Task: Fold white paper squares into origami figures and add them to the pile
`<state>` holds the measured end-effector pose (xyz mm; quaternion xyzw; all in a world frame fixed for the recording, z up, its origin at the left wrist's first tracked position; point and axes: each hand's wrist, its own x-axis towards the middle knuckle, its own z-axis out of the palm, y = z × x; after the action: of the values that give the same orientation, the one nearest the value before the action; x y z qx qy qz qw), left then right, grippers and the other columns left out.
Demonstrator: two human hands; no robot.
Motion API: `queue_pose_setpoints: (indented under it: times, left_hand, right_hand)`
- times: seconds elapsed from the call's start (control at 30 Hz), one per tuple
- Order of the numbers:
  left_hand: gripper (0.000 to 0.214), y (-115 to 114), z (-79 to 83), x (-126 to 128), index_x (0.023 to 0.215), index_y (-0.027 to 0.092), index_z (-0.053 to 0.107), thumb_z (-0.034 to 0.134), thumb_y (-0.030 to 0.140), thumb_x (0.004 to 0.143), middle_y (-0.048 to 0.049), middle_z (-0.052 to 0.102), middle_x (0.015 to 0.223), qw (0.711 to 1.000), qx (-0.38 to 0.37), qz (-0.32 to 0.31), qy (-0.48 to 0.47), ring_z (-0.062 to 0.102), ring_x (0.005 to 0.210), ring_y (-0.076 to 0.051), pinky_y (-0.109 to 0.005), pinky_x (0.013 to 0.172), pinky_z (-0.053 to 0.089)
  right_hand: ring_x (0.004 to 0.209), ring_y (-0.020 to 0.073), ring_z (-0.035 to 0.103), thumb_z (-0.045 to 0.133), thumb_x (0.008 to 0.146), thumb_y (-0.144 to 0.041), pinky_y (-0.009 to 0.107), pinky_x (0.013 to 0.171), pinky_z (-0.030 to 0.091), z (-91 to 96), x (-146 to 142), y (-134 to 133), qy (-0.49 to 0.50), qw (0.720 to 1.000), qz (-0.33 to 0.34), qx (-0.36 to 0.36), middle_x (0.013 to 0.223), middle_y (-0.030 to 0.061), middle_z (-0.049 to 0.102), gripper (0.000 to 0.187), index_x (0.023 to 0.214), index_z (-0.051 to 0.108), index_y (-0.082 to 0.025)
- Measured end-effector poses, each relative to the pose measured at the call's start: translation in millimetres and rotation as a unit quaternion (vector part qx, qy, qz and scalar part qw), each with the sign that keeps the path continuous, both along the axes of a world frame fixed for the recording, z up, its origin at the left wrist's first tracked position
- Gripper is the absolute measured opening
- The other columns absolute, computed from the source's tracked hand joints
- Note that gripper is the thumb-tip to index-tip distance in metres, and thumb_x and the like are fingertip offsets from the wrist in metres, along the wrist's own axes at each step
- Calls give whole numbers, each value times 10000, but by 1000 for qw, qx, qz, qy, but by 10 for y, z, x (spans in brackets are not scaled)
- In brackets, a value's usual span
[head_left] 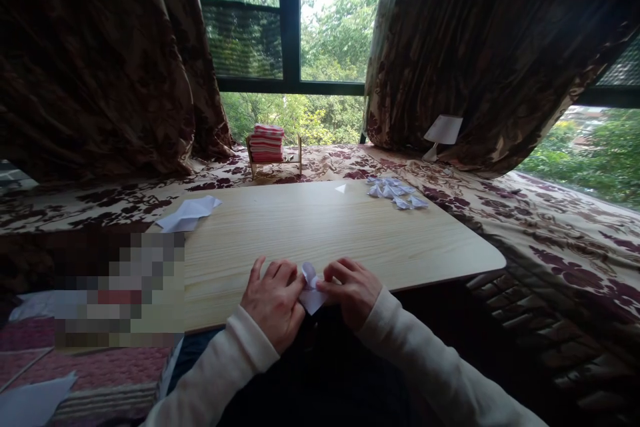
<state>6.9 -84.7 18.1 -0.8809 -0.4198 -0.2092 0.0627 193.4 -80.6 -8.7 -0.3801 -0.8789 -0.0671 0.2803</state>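
Between my two hands, at the near edge of the pale wooden table (280, 220), is a small folded piece of white paper (313, 299). My left hand (274, 300) pinches its left side, with the fingers bent. On the right side, my right hand (353, 288) grips the paper between thumb and fingers. One curled flap of the paper stands up between the fingertips. Several small folded paper pieces (393, 191) lie grouped at the table's far right. A single little white paper triangle (341, 189) rests left of that group.
Loose white sheets (189, 213) lie at the table's far left corner. Behind the table, a small rack (275, 163) holds folded red-and-white striped cloths (267, 143). A white lamp (443, 130) stands by the right curtain (470, 47). Another paper sheet (35, 401) is at lower left.
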Motion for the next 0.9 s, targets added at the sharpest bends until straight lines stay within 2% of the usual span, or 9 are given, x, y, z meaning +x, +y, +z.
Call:
queue_pose_setpoints:
  times: [0.13, 0.27, 0.37, 0.43, 0.63, 0.73, 0.9]
  left_hand:
    - [235, -45, -2, -56, 913, 207, 597, 445, 237, 736, -54, 585, 964, 1000, 3, -4, -13, 475, 997, -236, -521, 972, 192]
    - [294, -233, -63, -103, 1020, 194, 587, 441, 269, 776, -73, 589, 1062, 997, 43, 19, -64, 449, 1067, -245, -510, 988, 196]
    - [329, -387, -124, -44, 1085, 170, 561, 422, 263, 800, -77, 588, 1103, 994, 63, 16, -86, 443, 1087, -230, -478, 1006, 201]
    - [394, -438, -170, 19, 1159, 147, 508, 431, 296, 802, -93, 558, 1165, 996, 64, 5, -54, 422, 1118, -239, -480, 1010, 190]
    - [492, -390, -297, 113, 1260, 189, 401, 428, 392, 812, -99, 495, 1247, 997, 64, 37, 21, 394, 1149, -264, -523, 984, 178]
    - [482, -390, -331, 139, 1228, 190, 442, 448, 406, 796, -103, 502, 1240, 996, 72, 51, -3, 397, 1145, -272, -534, 992, 163]
    - [452, -411, -360, 194, 1160, 191, 507, 468, 415, 770, -102, 521, 1222, 994, 65, 65, -56, 413, 1131, -282, -550, 997, 153]
  right_hand:
    - [761, 174, 423, 495, 724, -117, 289, 640, 351, 8, -21, -17, -8, 1000, -14, -9, 799, 44, 550, 237, 889, 635, -214]
    - [760, 175, 424, 493, 730, -120, 291, 629, 347, 28, -49, -47, -14, 999, -27, -17, 809, 45, 551, 229, 881, 636, -215]
    - [748, 177, 425, 503, 723, -127, 295, 620, 347, 51, -72, -66, -16, 999, -39, -24, 802, 52, 554, 217, 873, 639, -204]
    - [739, 179, 427, 513, 712, -131, 297, 613, 348, 65, -84, -74, -17, 998, -45, -29, 789, 55, 554, 211, 865, 641, -198]
    - [734, 177, 440, 521, 697, -126, 292, 616, 360, 96, -49, -59, -7, 998, -36, -60, 784, 48, 555, 196, 809, 654, -214]
    - [730, 170, 445, 502, 707, -117, 283, 625, 371, 167, -16, -41, 15, 998, -20, -66, 788, 49, 560, 224, 817, 667, -222]
    - [746, 165, 447, 477, 750, -134, 284, 659, 373, 323, -56, -35, 44, 998, -12, -41, 823, 44, 563, 284, 956, 636, -248]
